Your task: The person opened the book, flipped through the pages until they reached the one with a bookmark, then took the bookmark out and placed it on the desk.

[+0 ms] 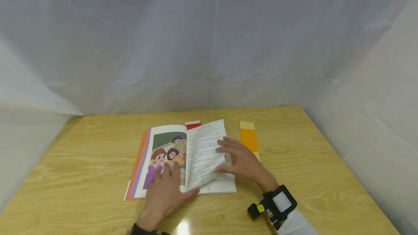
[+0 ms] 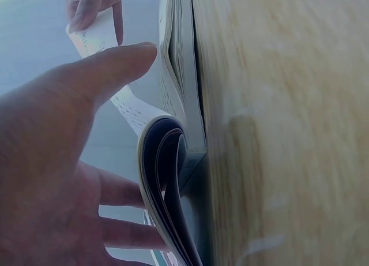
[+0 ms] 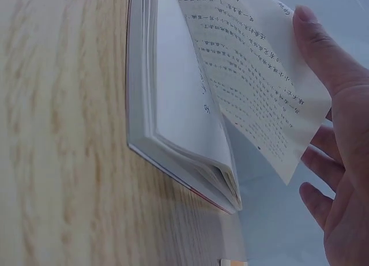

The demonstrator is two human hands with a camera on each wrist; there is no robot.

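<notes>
On the wooden tabletop point(image 1: 81, 162) lies an open book point(image 1: 183, 159), pretty much dead center and close to the person. Left hand point(image 1: 164, 193) rests flat on the illustrated left page point(image 1: 164, 151), the one with the cartoon kids, fingers straight and spread, just pressing it down rather than gripping anything. From the left wrist view you can see the thumb point(image 2: 109, 70) stretched out near the curl of pages at the spine.

Right hand point(image 1: 241, 160) has a single text page point(image 1: 204, 151) lifted off the right half of the book. The page bows up and its outer edge sits pinched between thumb and fingers, so that grip is closed on the page. The right wrist view shows it well: thumb point(image 3: 323, 52) on the printed side, the other fingers behind the sheet, the rest of the page stack lying flat below.

Just right of the book, touching or nearly touching it, lies an orange and yellow strip point(image 1: 249, 137). A small red tab point(image 1: 193, 124) pokes out from behind the book's top edge. White sheeting point(image 1: 209, 39) hangs all around behind the tabletop.
</notes>
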